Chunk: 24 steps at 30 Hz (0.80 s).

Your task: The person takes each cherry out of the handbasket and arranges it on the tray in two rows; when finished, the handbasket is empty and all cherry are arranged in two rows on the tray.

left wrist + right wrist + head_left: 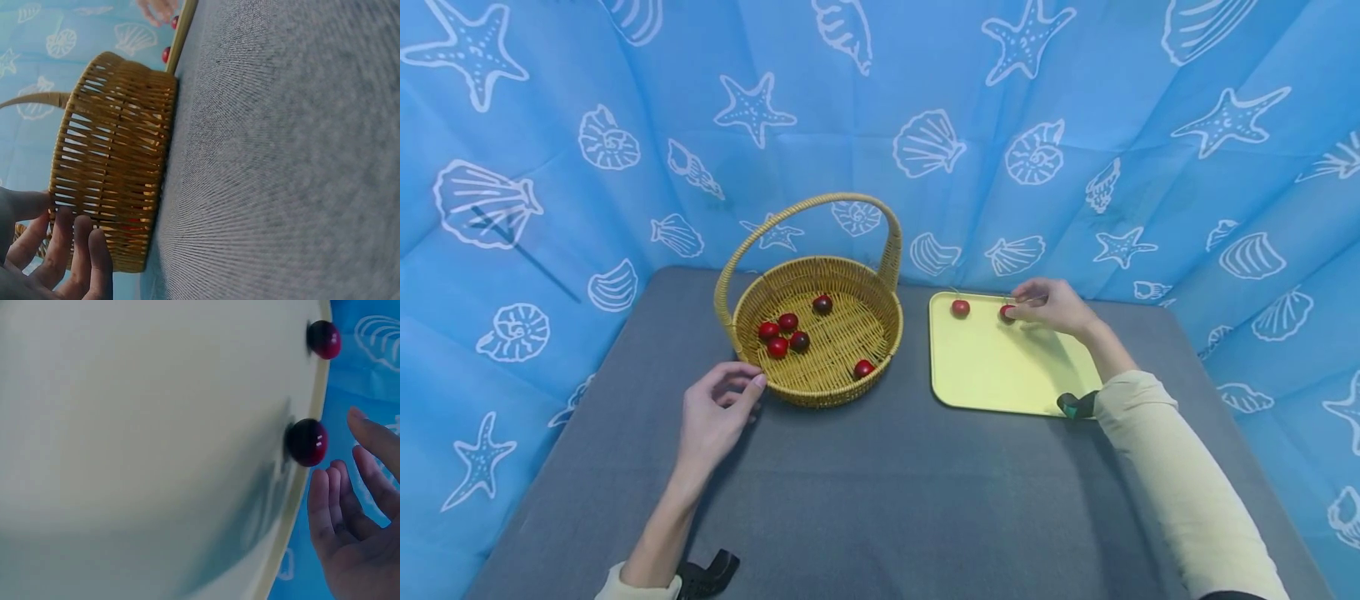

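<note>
A round wicker basket (820,398) with a tall arched handle stands on the grey table, several red and dark cherries (777,347) lying inside it. At its near left rim, my left hand (718,408) pinches the edge; the left wrist view shows the thumb and fingers at the woven wall (119,137). Two cherries with thin stems sit along the far edge of a yellow tray (985,367). My right hand (1052,308) hovers beside the right-hand cherry (1007,314). In the right wrist view its parted fingers (319,506) stand just clear of that cherry (307,442).
The other tray cherry (960,308) lies left of the right hand. The tray stands to the right of the basket. A blue curtain (850,125) with white shells and starfish hangs behind and on both sides of the table (880,500).
</note>
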Each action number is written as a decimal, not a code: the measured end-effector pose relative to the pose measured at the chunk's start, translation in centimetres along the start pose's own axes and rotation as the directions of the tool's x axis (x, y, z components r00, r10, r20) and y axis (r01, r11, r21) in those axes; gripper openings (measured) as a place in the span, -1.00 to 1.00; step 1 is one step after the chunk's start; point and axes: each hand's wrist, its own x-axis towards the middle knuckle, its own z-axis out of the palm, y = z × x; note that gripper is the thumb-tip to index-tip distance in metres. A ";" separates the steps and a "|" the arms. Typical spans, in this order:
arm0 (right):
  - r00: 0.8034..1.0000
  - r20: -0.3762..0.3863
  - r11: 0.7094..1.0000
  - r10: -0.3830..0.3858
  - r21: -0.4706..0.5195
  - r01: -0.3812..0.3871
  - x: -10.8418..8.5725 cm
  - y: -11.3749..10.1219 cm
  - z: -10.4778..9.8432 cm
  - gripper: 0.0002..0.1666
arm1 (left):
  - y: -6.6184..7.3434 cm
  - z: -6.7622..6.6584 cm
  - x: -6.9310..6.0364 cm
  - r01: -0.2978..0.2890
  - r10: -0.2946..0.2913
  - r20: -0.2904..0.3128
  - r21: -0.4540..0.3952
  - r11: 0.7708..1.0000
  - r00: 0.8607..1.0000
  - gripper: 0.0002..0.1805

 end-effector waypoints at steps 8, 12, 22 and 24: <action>0.998 0.020 0.997 -0.055 0.064 0.054 -0.5 -5.5 0.8 -0.43 | 0.0 -0.1 0.0 0.008 -0.008 -0.001 0.009 1.000 1.000 -0.71; 0.989 0.056 0.984 -0.140 0.118 0.133 -0.4 -9.0 2.2 -0.54 | -0.1 -0.1 0.0 0.005 -0.005 0.001 0.016 1.000 1.000 -0.71; 0.874 0.206 0.893 -0.441 0.200 0.403 0.9 -15.5 8.1 -0.67 | -0.1 0.0 0.1 0.006 -0.006 -0.001 0.024 1.000 1.000 -0.71; 0.851 0.256 0.885 -0.459 0.214 0.414 1.2 -16.5 9.4 -0.68 | -0.1 0.0 0.1 0.010 -0.010 0.002 0.024 1.000 1.000 -0.70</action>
